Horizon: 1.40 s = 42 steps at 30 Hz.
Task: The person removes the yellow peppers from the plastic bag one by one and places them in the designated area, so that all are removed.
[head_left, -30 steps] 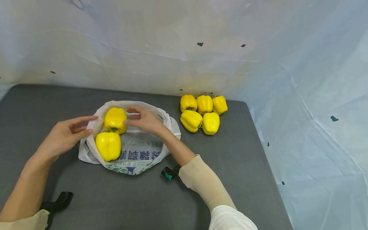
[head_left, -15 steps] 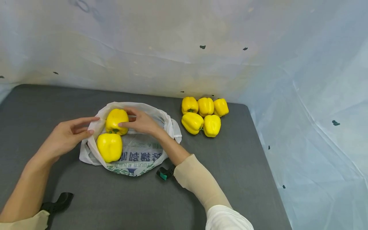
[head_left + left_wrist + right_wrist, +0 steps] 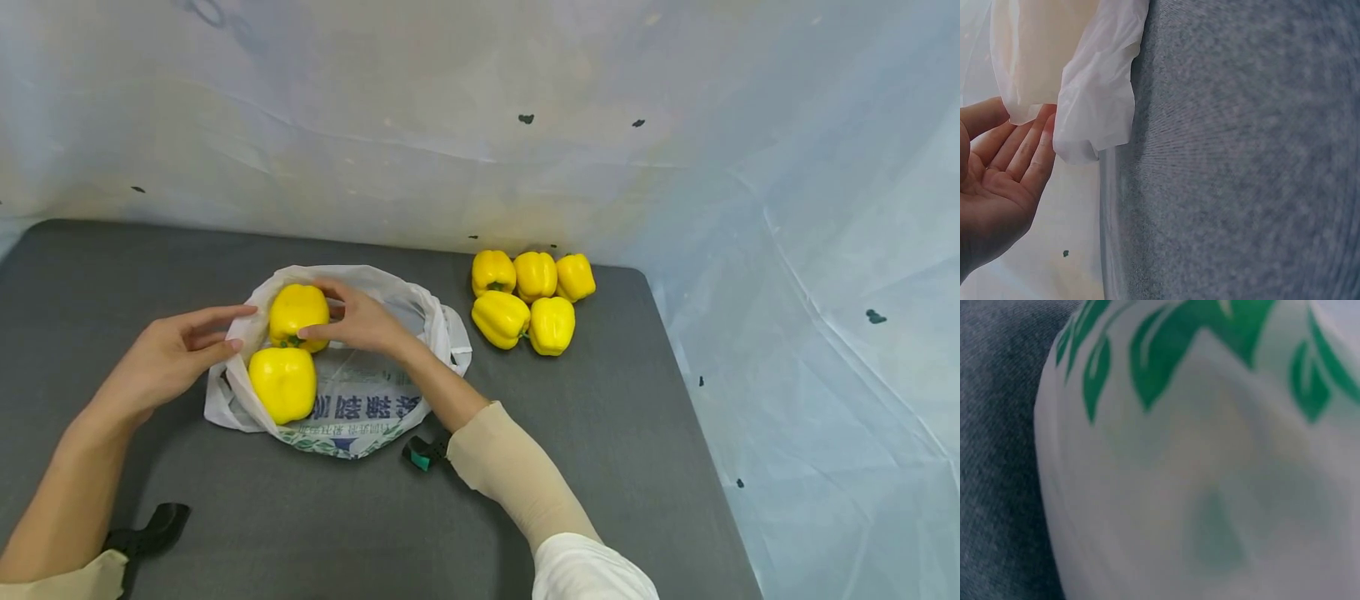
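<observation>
Two yellow bell peppers lie inside a white printed plastic bag (image 3: 367,385), whose mouth is spread wide on the table. The rear bell pepper (image 3: 294,310) has my right hand (image 3: 358,318) around its right side, thumb near the stem and fingers behind. Just in front of it sits the other bell pepper (image 3: 282,385). At the bag's left rim, my left hand (image 3: 168,354) touches the plastic with nearly straight fingers, thumb apart from them. In the left wrist view, the bag's edge (image 3: 1094,103) hides the fingertips. The right wrist view has only the bag's leaf-printed side (image 3: 1166,369), not the hand.
Several more yellow bell peppers (image 3: 552,325) stand grouped at the table's back right. The dark grey table (image 3: 600,467) ends at a pale plastic sheet (image 3: 420,167) behind and on the right. Black wrist devices (image 3: 161,527) are on both forearms.
My right hand has moved left onto the rear bell pepper, and its thumb has slid toward the stem. The left hand stays at the bag's rim.
</observation>
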Tool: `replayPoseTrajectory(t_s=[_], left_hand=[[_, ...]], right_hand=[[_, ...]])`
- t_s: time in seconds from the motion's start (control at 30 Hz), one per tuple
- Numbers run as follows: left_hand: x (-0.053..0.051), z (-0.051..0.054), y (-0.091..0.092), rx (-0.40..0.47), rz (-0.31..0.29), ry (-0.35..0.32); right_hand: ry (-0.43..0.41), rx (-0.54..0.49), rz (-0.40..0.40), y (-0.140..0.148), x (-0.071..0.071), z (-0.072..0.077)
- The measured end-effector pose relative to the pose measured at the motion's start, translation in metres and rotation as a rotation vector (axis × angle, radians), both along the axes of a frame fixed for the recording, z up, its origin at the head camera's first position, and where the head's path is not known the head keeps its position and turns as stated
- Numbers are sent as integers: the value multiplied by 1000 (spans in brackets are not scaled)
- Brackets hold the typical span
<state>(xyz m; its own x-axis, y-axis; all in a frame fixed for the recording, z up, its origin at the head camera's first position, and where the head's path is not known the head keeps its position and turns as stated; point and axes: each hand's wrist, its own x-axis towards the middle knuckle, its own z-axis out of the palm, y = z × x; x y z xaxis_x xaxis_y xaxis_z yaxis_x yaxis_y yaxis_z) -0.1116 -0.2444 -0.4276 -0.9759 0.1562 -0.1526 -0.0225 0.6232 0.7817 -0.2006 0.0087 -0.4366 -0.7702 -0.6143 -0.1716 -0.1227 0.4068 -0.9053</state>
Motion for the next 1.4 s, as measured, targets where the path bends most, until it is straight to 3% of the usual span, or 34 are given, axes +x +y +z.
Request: replayPoseTrajectory(t_s=[0.53, 0.83, 1.1, 1.4], left_hand=[[0, 1, 0, 8, 8, -29], [0, 0, 0, 3, 7, -21], [-2, 2, 1, 13, 10, -28], [-1, 3, 2, 17, 8, -33]], right_hand=[[68, -18, -70, 10, 5, 6], [42, -130, -62, 24, 6, 3], [70, -176, -61, 37, 4, 5], [103, -125, -58, 54, 1, 11]])
